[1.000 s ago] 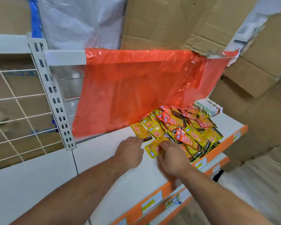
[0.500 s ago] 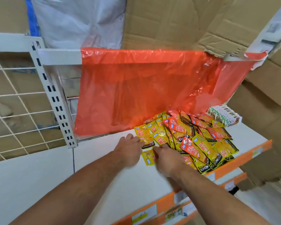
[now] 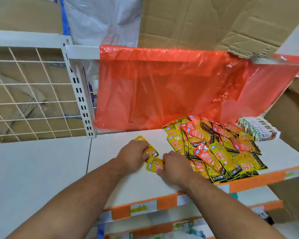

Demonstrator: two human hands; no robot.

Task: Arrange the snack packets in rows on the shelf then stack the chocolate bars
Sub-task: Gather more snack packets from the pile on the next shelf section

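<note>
Step in hand, by judgement: starting the first row of snack packets on the white shelf (image 3: 41,169), left of the pile.

- Left hand (image 3: 131,156): closed on a yellow packet (image 3: 151,150), pinned against the shelf toward the middle, well back from the front edge.
- Right hand (image 3: 173,167): fingers curled onto a second yellow packet (image 3: 154,165), lying just in front of the first and touching or overlapping it; exact contact not discernible.
- Remaining packets: loose pile (image 3: 214,147) of yellow and red sachets, spread from the rear plastic sheet (image 3: 162,87) to the orange front edge (image 3: 257,180) at the shelf's right.
- Chocolate bars (image 3: 257,129): boxed at the rear right corner, untouched.

Recommended handling:
- Slide, not lift; thin sachets likely slip on the smooth surface.
- Square each packet with the front edge, same face up.
- Keep clear of the pile's overhanging front packets to avoid knocking them off.
- Leave bare shelf to the left for further rows.
</note>
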